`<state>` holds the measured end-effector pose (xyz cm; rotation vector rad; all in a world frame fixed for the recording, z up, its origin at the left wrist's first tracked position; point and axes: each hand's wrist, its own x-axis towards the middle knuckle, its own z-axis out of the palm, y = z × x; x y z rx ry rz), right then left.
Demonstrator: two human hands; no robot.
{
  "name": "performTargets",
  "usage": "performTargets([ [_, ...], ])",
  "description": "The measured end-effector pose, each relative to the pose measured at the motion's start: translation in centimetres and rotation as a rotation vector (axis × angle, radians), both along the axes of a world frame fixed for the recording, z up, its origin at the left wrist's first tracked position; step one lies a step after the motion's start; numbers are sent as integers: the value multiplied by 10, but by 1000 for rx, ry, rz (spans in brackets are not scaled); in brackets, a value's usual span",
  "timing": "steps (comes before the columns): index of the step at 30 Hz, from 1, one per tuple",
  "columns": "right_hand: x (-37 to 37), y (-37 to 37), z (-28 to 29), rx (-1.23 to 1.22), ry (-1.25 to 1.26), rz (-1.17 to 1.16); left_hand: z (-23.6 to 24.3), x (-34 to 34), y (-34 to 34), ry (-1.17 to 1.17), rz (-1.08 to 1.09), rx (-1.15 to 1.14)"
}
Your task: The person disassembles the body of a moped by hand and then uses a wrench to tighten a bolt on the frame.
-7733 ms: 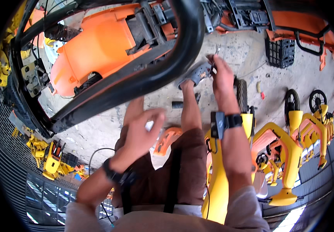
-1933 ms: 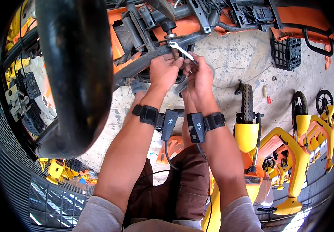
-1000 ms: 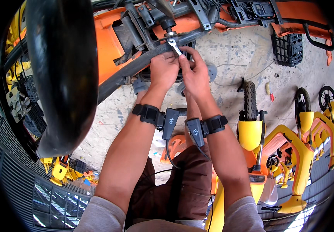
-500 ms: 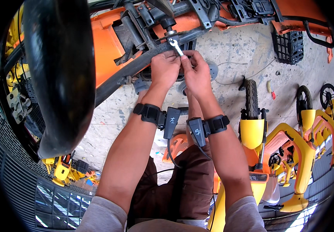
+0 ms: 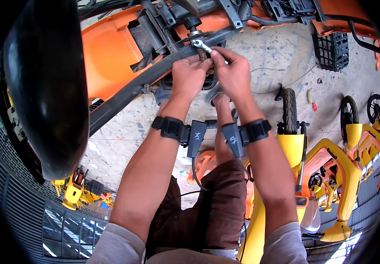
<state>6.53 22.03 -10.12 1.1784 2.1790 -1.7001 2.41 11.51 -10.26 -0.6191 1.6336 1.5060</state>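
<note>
My right hand (image 5: 235, 72) is closed on a small silver wrench (image 5: 206, 48), pinching its shank between thumb and fingers. The wrench's head lies beside a metal fitting under a black rubber stop (image 5: 192, 23), at the dark frame tube (image 5: 172, 60) of an upturned vehicle. Whether the jaws grip a nut cannot be made out. My left hand (image 5: 189, 77) is held just below the tube, its thumb and fingers pinched together close to the wrench. What is between those fingertips, if anything, is hidden. Orange body panels (image 5: 110, 53) sit behind the tube.
A long black seat-like part (image 5: 44, 97) looms close on the left. A black plastic crate (image 5: 331, 50) stands on the concrete floor at the far right. Yellow two-wheelers (image 5: 348, 176) line the right side, a front tyre (image 5: 290, 110) nearest. A thin cable (image 5: 287, 81) lies on the floor.
My right hand has shifted slightly right, away from the left hand, and the wrench lies at a flatter angle. My left hand stays below the tube. The view has turned a little.
</note>
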Motion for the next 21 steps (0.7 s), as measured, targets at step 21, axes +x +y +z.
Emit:
performTargets([
  [21,2,8,13,-245,-126,233,1,3,-1,43,-45,-77],
])
